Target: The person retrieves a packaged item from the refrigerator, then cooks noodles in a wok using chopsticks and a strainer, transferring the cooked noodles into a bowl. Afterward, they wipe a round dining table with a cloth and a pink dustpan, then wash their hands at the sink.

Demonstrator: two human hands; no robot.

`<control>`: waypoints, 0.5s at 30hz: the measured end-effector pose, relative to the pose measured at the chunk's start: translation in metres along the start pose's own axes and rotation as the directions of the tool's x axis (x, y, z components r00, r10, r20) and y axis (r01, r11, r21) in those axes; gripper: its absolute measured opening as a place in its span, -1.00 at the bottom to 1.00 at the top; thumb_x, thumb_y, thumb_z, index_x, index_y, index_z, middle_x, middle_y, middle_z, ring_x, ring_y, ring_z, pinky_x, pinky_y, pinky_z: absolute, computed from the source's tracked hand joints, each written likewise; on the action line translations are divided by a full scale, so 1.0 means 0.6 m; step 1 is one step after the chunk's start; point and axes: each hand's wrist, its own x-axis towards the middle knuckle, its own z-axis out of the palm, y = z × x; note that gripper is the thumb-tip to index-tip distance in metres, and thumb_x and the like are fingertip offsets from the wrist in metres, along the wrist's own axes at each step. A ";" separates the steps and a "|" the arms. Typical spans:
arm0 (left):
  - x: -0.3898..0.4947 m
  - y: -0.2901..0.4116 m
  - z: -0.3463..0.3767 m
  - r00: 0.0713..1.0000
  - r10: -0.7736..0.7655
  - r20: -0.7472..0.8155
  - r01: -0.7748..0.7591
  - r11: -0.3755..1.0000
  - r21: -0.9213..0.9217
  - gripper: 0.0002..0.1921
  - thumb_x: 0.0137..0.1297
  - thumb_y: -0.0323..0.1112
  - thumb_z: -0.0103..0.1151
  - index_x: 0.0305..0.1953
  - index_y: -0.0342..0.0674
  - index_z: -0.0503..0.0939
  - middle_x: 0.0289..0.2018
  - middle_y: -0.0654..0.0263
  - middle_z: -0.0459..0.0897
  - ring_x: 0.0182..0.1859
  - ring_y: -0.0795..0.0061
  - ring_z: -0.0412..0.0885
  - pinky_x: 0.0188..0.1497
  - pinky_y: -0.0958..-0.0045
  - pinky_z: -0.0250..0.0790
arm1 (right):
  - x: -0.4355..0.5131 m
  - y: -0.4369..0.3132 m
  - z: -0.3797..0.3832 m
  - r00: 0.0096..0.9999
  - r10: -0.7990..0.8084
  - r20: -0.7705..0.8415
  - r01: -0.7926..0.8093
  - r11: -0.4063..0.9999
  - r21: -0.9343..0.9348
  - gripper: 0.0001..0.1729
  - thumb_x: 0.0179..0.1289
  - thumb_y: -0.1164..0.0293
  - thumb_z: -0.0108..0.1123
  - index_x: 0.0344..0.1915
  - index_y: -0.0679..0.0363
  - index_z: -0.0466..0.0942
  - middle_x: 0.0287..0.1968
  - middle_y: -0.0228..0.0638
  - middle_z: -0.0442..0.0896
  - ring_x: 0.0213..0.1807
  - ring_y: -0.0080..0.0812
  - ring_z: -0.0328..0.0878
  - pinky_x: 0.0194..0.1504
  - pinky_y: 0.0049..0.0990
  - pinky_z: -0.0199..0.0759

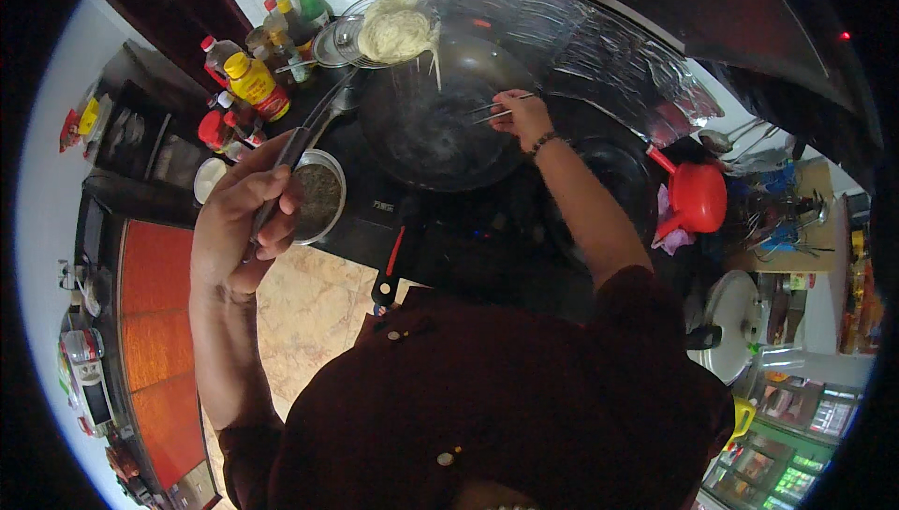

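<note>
My left hand (256,208) grips the dark handle of a wire strainer (319,106). A mound of pale noodles (398,29) sits in its basket, raised over the far left rim of the wok, with a few strands hanging down. Inside the dark wok (435,131) there is steaming liquid. My right hand (523,119) holds thin metal chopsticks (500,108), their tips over the liquid. The wok's black handle with a red stripe (391,264) points towards my body.
Left of the wok are a metal bowl of dark contents (319,194), a ladle (344,99) and several bottles, one a yellow-capped bottle (256,85). A foil splash guard (604,53) curves behind. A red plastic dipper (695,195) and a lidded pot (730,327) stand right.
</note>
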 end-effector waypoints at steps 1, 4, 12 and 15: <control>-0.003 -0.001 0.001 1.000 0.011 -0.010 -0.011 1.000 0.002 -0.45 0.31 -0.41 0.08 0.34 -0.37 0.34 -0.51 0.35 0.49 -0.70 0.74 0.25 -0.75 0.71 0.00 | 0.006 0.014 0.018 1.000 -0.003 -0.007 0.003 0.998 0.057 -0.79 0.32 0.33 0.22 -0.18 0.25 0.57 -0.32 -0.23 0.67 -0.41 -0.31 0.67 -0.38 -0.41 0.63; -0.012 -0.001 0.003 0.999 0.030 -0.010 -0.030 1.000 -0.004 -0.44 0.31 -0.42 0.07 0.34 -0.38 0.32 -0.51 0.34 0.49 -0.70 0.75 0.25 -0.75 0.71 0.00 | 0.023 0.049 0.075 0.993 0.045 -0.111 -0.018 0.971 0.236 -0.80 0.30 0.36 0.21 -0.22 0.29 0.56 -0.35 -0.16 0.66 -0.42 -0.25 0.68 -0.38 -0.36 0.67; -0.030 -0.001 0.000 0.998 0.053 -0.030 -0.054 0.998 -0.035 -0.43 0.30 -0.42 0.06 0.34 -0.39 0.31 -0.51 0.32 0.49 -0.71 0.74 0.25 -0.75 0.71 0.04 | 0.048 0.074 0.122 0.994 0.074 -0.084 -0.029 0.896 0.443 -0.75 0.35 0.38 0.18 -0.21 0.41 0.52 -0.27 -0.07 0.63 -0.40 -0.20 0.68 -0.32 -0.32 0.71; -0.033 -0.003 -0.003 0.998 0.047 -0.029 -0.048 0.998 -0.049 -0.43 0.31 -0.42 0.06 0.34 -0.40 0.31 -0.50 0.31 0.50 -0.71 0.74 0.24 -0.75 0.71 0.04 | 0.045 0.064 0.113 0.995 0.054 -0.082 -0.006 0.867 0.498 -0.75 0.33 0.40 0.18 -0.20 0.43 0.50 -0.21 -0.07 0.61 -0.38 -0.16 0.68 -0.29 -0.27 0.72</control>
